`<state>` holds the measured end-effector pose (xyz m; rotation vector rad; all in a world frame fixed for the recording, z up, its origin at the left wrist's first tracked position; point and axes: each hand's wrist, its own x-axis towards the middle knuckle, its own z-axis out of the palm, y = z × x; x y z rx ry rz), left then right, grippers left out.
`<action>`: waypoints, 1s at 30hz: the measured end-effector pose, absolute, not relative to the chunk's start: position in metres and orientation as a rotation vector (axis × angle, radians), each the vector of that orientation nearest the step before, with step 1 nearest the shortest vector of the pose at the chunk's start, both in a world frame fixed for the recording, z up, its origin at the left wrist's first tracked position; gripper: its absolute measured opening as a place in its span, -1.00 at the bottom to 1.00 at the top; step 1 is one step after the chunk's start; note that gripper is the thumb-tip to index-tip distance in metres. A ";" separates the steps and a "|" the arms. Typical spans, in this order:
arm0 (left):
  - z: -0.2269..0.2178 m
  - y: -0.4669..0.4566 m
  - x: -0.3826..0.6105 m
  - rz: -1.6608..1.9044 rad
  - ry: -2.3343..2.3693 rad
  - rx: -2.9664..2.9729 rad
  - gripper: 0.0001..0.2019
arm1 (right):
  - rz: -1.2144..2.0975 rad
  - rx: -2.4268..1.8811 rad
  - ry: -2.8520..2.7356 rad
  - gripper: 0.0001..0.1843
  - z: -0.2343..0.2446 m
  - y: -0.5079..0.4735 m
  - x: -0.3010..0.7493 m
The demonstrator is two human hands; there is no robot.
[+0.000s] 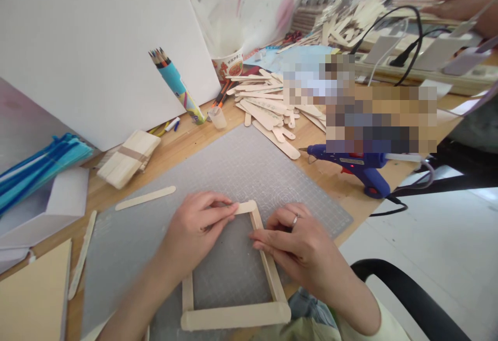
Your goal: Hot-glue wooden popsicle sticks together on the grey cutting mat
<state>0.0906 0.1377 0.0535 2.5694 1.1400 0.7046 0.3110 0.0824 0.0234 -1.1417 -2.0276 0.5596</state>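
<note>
A square frame of flat wooden craft sticks lies on a grey cutting mat. My left hand presses its fingers closed along the frame's far stick near the top corner. My right hand, with a ring on one finger, lies with fingers together on the frame's right-hand stick. The frame's left stick is partly hidden under my left forearm.
A loose stick lies on the mat's far left. A blue glue gun rests to the right, a heap of sticks behind, a tube of coloured pencils, a bundled stack of sticks, a white board. Another person's hand is at top right.
</note>
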 end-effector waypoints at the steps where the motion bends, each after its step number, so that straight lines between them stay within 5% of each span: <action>1: 0.053 0.137 0.091 0.709 1.158 2.561 -0.84 | 0.559 -1.138 -2.027 -0.78 0.023 0.082 0.311; 18: 0.089 0.085 0.079 0.625 1.169 2.490 -0.87 | 0.471 -1.186 -2.041 -0.78 0.020 0.088 0.305; 30: 0.056 0.023 0.108 0.848 1.132 2.495 -0.89 | 0.654 -0.982 -2.083 -0.76 0.025 0.078 0.318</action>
